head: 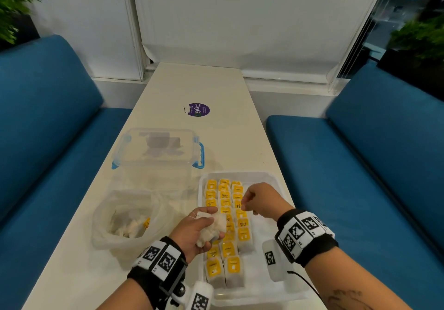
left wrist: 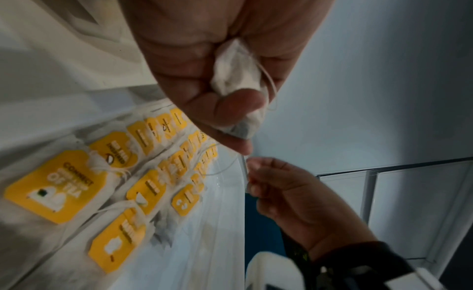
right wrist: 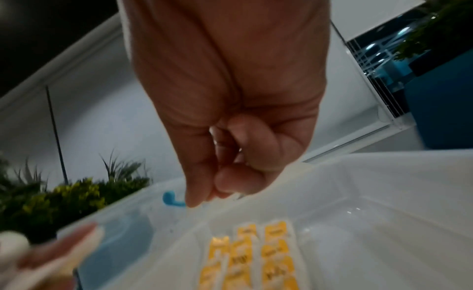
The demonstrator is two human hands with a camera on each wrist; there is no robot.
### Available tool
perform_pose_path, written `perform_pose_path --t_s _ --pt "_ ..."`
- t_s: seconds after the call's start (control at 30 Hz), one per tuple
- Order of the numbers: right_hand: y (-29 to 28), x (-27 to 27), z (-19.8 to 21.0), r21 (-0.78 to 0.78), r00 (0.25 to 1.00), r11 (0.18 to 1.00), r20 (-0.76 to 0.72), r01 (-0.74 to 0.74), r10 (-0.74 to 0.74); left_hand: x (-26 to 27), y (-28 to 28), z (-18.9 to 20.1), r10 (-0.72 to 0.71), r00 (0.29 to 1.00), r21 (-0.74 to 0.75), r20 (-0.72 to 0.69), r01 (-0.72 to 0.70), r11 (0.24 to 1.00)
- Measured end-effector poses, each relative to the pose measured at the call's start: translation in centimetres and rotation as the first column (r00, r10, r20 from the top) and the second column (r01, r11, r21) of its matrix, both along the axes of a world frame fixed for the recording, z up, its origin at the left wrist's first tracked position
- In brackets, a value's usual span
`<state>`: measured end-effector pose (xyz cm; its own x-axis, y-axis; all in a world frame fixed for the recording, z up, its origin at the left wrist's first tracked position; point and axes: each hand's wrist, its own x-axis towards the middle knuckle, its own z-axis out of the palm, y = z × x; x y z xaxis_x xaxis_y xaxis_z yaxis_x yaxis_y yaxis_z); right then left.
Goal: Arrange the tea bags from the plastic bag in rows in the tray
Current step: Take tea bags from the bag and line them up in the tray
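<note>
Nearest the head camera, the left hand [head: 200, 231] grips a small bunch of tea bags [head: 213, 228], fingers curled round them, over the near-left part of the tray [head: 276, 182]. The right hand [head: 260, 200] hovers just to their right, above the yellow-tagged rows [head: 227, 213], and is the nearer one to draw a bag out. The left wrist view shows a thin string [left wrist: 227, 164] running from the bunch toward the right fingertips [left wrist: 252, 168], which seem to pinch it; the head view cannot confirm this. The plastic bag [head: 125, 223] lies left, holding more bags.
</note>
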<state>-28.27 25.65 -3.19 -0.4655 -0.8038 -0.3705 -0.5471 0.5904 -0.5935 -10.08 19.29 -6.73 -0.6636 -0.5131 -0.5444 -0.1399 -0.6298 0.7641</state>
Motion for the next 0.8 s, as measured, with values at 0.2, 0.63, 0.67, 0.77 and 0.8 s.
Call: perform_pose_path --t_s 0.2,0.63,0.67,0.77,0.8 --pt "0.9 2.8 2.2 -0.107 0.976 0.994 0.212 -0.035 0.057 -0.4 0.8 0.6 -0.061 0.997 -0.005 -0.049 0.060 0.998" --pt "3.7 4.3 2.4 -0.202 0.962 0.978 0.274 0.043 0.014 1.4 2.6 0.6 0.031 0.999 0.035 -0.033 -0.030 0.999" --pt "3.9 4.3 2.4 -0.206 0.957 0.977 0.291 0.047 0.016 1.6 2.8 0.6 0.036 0.999 0.032 -0.036 -0.035 0.999" --pt "4.2 5.0 2.4 -0.208 0.935 0.978 0.351 0.026 0.050 1.6 3.2 0.9 0.025 0.999 0.011 -0.045 -0.024 1.000" --pt "4.3 5.2 2.4 -0.207 0.926 0.978 0.371 0.017 0.062 1.6 3.4 1.0 0.011 0.999 0.006 -0.052 -0.011 1.000"
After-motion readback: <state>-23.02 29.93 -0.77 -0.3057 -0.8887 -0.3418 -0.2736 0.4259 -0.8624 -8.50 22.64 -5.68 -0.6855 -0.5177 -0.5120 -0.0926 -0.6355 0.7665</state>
